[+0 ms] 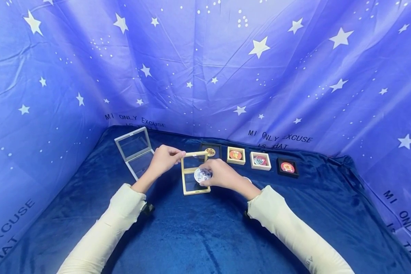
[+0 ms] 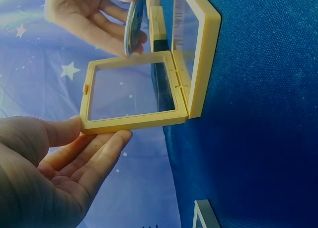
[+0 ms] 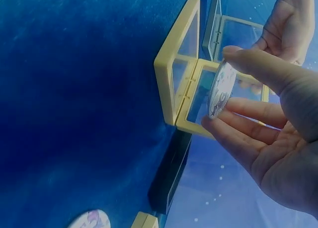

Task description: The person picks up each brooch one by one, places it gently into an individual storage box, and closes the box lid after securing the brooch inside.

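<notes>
A pale yellow hinged display frame [image 1: 196, 192] with clear panes stands unfolded on the blue cloth, one half flat and the other raised. My left hand [image 1: 162, 160] pinches the raised half at its outer corner, thumb on one side and fingers on the other, as the left wrist view [image 2: 74, 173] shows. Between thumb and fingertips, my right hand [image 1: 222, 173] holds a round badge [image 1: 203, 175] with a printed face by its edge. The badge [image 3: 222, 89] is above the flat half, apart from the panes. In the right wrist view my right hand [image 3: 278, 114] partly covers the raised half.
An unfolded grey-white frame [image 1: 133, 156] stands at the left. Along the back right are a black frame [image 1: 217, 146] with a round piece, two pale boxed badges [image 1: 236, 155] [image 1: 260, 160] and a black boxed badge [image 1: 288, 167]. Another round badge [image 3: 92, 220] lies near my right wrist.
</notes>
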`<state>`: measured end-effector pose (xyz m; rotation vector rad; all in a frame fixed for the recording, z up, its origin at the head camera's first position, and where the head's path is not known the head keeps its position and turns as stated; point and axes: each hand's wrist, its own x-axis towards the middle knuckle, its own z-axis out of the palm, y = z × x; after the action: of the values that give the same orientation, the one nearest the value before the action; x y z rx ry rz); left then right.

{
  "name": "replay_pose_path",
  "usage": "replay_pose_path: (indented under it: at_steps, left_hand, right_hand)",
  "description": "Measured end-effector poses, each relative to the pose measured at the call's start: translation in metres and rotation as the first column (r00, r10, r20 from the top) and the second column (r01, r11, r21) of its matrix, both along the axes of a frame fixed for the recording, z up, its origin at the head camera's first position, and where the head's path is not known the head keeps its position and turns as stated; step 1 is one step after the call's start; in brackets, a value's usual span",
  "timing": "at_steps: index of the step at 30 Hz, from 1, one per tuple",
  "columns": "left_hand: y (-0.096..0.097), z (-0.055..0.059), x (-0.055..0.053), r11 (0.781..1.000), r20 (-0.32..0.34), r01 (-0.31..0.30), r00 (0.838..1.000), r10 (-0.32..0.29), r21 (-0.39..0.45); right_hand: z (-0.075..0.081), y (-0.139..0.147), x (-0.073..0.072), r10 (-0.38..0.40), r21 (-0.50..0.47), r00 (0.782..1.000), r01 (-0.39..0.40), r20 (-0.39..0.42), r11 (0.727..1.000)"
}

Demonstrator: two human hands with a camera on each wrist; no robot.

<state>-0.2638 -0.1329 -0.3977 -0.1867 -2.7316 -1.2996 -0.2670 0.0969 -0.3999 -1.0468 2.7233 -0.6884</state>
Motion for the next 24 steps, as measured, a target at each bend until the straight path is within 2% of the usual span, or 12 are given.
replay_pose_path:
  at_steps: [8,19,24]
  left_hand:
    - [-0.001,0.000,0.000,1.000,-0.004,0.006,1.000,-0.006,0.012]
    - [-0.001,-0.002,-0.001,1.000,0.003,-0.002,1.000,0.002,0.010]
    - [-0.001,-0.001,-0.001,1.000,0.005,-0.001,1.000,0.001,0.010]
  right_hand:
    - [-0.003,-0.012,0.000,-0.037,0.039,0.999,0.037,0.001,0.999]
    - [-0.008,-0.022,0.002,-0.057,0.129,0.997,0.062,-0.044,0.990]
    - [-0.011,-0.025,0.002,-0.077,0.138,0.997,0.080,-0.029,0.987]
